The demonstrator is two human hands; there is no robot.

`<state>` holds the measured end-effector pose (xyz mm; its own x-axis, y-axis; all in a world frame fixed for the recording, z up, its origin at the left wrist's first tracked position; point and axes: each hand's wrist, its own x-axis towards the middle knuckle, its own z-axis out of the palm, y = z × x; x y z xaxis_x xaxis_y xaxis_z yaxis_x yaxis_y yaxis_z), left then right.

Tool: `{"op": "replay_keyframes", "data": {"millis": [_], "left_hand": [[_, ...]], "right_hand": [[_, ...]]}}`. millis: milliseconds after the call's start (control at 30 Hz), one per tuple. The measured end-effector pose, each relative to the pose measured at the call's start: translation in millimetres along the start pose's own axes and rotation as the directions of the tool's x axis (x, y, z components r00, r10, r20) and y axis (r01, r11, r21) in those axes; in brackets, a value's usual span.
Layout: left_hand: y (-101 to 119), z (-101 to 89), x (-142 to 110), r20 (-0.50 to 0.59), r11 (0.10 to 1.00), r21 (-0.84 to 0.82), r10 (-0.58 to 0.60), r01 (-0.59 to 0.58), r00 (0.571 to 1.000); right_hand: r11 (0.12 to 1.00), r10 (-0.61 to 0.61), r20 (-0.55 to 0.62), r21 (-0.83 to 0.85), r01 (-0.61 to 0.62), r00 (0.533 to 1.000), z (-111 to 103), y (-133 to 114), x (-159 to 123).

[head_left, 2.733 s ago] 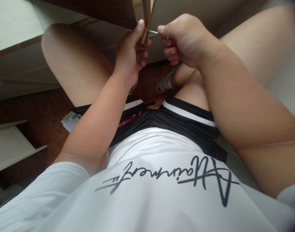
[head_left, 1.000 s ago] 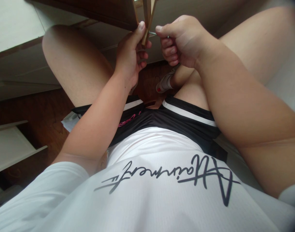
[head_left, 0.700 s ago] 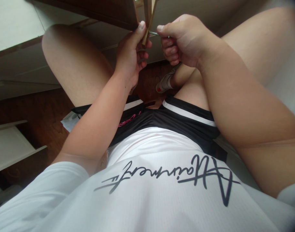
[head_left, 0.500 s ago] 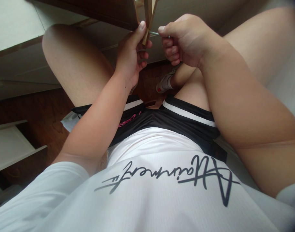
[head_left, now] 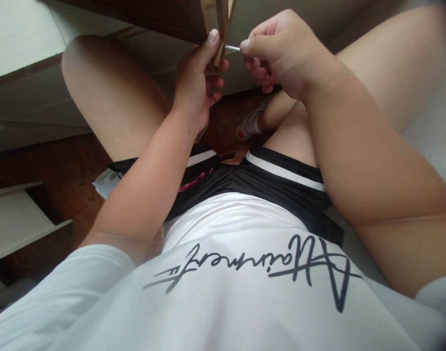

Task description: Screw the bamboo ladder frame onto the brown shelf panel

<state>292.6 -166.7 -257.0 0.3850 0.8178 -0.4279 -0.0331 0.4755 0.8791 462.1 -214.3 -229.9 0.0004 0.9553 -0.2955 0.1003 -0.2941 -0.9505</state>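
At the top centre, my left hand (head_left: 197, 80) grips the lower end of a narrow wooden strip (head_left: 219, 59), thumb in front and fingers curled behind. This strip meets other wooden pieces beside the corner of a dark wooden panel (head_left: 164, 19). My right hand (head_left: 277, 53) pinches a thin metal rod (head_left: 233, 48) between thumb and curled fingers. The rod's far tip meets the right side of the strip. My right fingers hide its other end, so its exact kind does not show.
My bare knees flank the work. A pale board or tabletop (head_left: 18, 39) is at upper left, and a white shelf-like piece (head_left: 21, 219) lies lower left on the brown wooden floor (head_left: 72, 156). My shod foot (head_left: 248, 126) is below the hands.
My right hand has turned and risen slightly, its knuckles now higher, with the rod still pinched. My left hand and the strip have barely shifted.
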Motion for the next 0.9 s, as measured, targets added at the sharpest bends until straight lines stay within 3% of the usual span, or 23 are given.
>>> {"op": "replay_keyframes", "data": {"millis": [133, 233, 533, 600, 733, 900], "left_hand": [[0.1, 0.0, 0.2, -0.001, 1.000, -0.030, 0.001, -0.001, 1.000], [-0.1, -0.5, 0.5, 0.000, 1.000, -0.021, 0.002, -0.002, 1.000], [0.0, 0.1, 0.1, -0.005, 1.000, 0.027, -0.003, 0.004, 1.000], [-0.7, 0.2, 0.3, 0.000, 1.000, 0.006, -0.004, 0.004, 1.000], [-0.8, 0.4, 0.1, 0.001, 0.999, -0.046, 0.001, -0.001, 1.000], [1.5, 0.2, -0.6, -0.006, 0.999, 0.032, -0.015, 0.015, 1.000]], "right_hand": [[0.973, -0.152, -0.093, -0.188, 0.133, 0.984, 2.1, 1.9, 2.3], [0.925, -0.228, -0.089, -0.330, 0.187, 0.970, 0.6, 0.3, 2.0], [0.808, -0.309, -0.075, -0.546, 0.221, 0.948, -4.9, -1.8, 1.0], [0.816, -0.321, -0.076, -0.527, 0.235, 0.944, -4.9, -2.1, -0.3], [0.921, -0.270, -0.061, -0.307, 0.239, 0.961, -3.9, -5.4, -5.8], [0.953, -0.252, -0.057, -0.191, 0.237, 0.966, -0.8, -5.5, -8.4]]}}
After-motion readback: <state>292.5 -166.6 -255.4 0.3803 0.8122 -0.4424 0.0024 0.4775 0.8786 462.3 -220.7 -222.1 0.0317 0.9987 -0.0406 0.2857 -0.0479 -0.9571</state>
